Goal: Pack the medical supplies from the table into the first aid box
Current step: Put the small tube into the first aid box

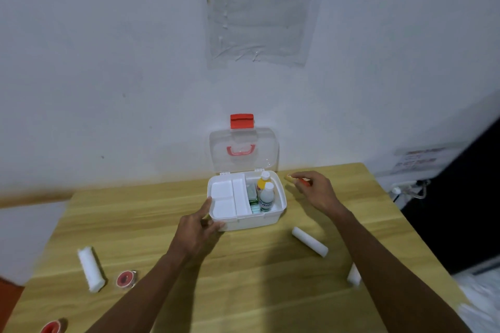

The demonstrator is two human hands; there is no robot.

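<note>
Far left of the left grip (197,227), at the near edge of the tabletop (243,292): a red tape roll (50,327), cut off by the frame. Closer, but also left of that grip: a white gauze roll (90,269) lying flat, with a second red tape roll (125,278) just beside its near end. Left grip closed on the front-left corner of the first aid box (246,220), thumb against the left rim, fingers bent on the front wall. Just right of that grip, inside the open box: a white tray (224,197) filling the left half. In the right half, a green packet (253,194), a yellow bottle (263,182) and a white bottle (267,197), both standing. Clear lid (243,151) raised behind, red latch (242,121) at its top. Just right of the box: right grip (316,192), pinching a small yellow-and-red item (290,177), too blurred to name. Nearer than that grip: a second gauze roll (309,241) lying flat, apart from the box. Beside the right forearm, a third white roll (354,276), partly hidden.
</note>
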